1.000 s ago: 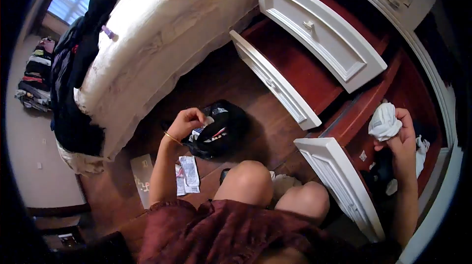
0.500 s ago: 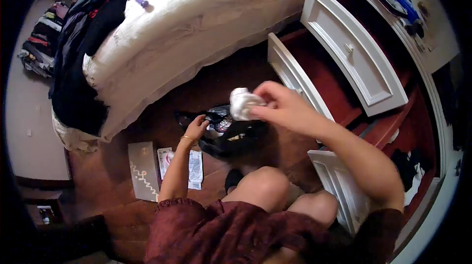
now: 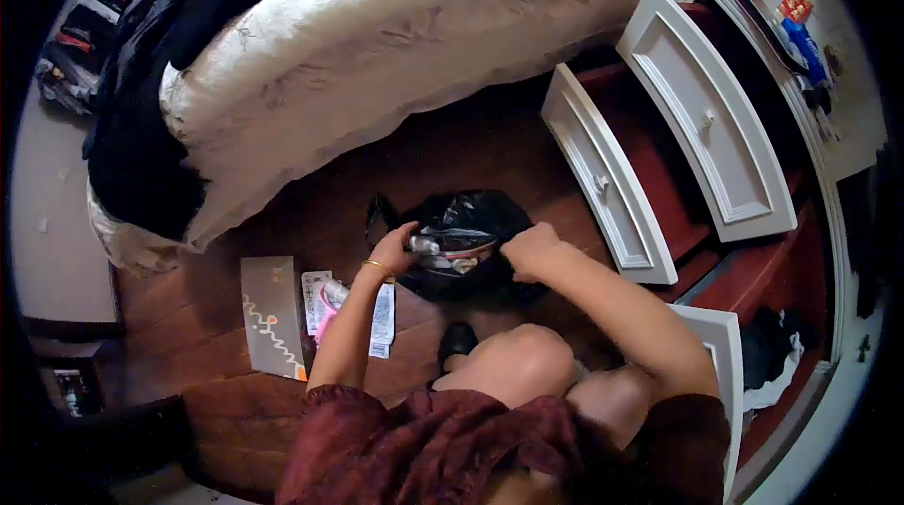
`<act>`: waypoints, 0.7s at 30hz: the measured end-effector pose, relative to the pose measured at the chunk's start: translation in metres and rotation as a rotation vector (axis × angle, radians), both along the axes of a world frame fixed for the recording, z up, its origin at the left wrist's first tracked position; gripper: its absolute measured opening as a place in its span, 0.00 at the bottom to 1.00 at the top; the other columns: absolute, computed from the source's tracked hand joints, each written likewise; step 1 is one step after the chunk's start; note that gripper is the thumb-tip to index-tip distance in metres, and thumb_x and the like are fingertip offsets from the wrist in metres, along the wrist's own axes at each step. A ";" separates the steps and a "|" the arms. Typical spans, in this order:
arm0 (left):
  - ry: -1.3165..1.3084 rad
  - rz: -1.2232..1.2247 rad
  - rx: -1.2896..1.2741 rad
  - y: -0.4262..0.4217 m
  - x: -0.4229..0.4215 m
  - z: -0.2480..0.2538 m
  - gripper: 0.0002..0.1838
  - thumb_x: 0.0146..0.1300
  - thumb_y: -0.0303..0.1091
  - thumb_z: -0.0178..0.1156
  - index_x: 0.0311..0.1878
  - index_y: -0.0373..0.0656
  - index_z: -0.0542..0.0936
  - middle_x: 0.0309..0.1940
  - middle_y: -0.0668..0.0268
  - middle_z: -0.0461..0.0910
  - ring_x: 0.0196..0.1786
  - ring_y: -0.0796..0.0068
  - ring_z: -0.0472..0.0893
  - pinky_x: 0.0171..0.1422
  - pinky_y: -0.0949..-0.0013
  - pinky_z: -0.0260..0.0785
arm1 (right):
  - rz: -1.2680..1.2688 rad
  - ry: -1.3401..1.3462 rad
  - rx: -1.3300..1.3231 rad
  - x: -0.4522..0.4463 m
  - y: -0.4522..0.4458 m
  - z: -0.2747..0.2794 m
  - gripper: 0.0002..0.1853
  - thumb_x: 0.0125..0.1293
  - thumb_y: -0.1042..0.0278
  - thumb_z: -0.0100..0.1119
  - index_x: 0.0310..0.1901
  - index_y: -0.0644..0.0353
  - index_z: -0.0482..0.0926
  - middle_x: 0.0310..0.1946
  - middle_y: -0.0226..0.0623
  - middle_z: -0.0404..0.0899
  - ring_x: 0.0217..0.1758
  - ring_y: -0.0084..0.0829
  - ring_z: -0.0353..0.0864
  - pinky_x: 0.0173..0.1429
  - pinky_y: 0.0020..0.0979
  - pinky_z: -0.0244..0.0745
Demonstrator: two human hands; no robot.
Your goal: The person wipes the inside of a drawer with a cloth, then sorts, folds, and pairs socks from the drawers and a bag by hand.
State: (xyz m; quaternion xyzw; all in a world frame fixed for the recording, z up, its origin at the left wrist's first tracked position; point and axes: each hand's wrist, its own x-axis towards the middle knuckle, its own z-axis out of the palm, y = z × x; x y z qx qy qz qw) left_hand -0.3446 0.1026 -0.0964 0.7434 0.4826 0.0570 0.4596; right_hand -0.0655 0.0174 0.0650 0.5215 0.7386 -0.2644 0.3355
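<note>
The left hand (image 3: 395, 249), wearing a thin gold-coloured bracelet (image 3: 378, 266), bends its fingers at the left edge of a glossy, crumpled black plastic bag (image 3: 474, 210); whether they grip it is unclear. The right hand (image 3: 529, 252), knuckles up and fingers folded, meets the bag's right edge; whether it clamps the plastic is hidden. The bag gapes open on a dark reddish-brown plank floor (image 3: 212, 340), between a cream draped bed's hanging edge (image 3: 282, 166) and bare knees (image 3: 532, 354).

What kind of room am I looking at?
Most likely a bedroom: there's a bed with dark clothes draped over its end, and a white dresser with its drawers pulled out.
</note>
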 end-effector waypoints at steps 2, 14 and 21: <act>0.132 -0.007 0.028 -0.004 0.010 0.026 0.35 0.47 0.28 0.68 0.62 0.42 0.70 0.55 0.54 0.77 0.58 0.59 0.76 0.62 0.65 0.68 | -0.051 0.000 0.061 0.017 -0.006 0.017 0.13 0.55 0.59 0.63 0.43 0.50 0.83 0.41 0.37 0.84 0.48 0.38 0.82 0.52 0.43 0.70; 0.185 0.292 0.487 -0.025 0.043 0.034 0.24 0.51 0.28 0.64 0.52 0.43 0.68 0.37 0.54 0.81 0.40 0.49 0.81 0.42 0.56 0.73 | -0.489 0.998 0.478 -0.031 -0.024 0.007 0.08 0.61 0.68 0.55 0.38 0.61 0.80 0.36 0.45 0.81 0.44 0.48 0.79 0.48 0.42 0.74; -0.599 0.310 0.257 -0.069 0.106 0.181 0.08 0.58 0.21 0.58 0.41 0.36 0.75 0.33 0.69 0.76 0.35 0.83 0.75 0.43 0.78 0.69 | -0.936 1.462 0.729 -0.021 -0.034 0.017 0.31 0.55 0.63 0.70 0.58 0.62 0.67 0.55 0.45 0.72 0.54 0.37 0.76 0.56 0.33 0.72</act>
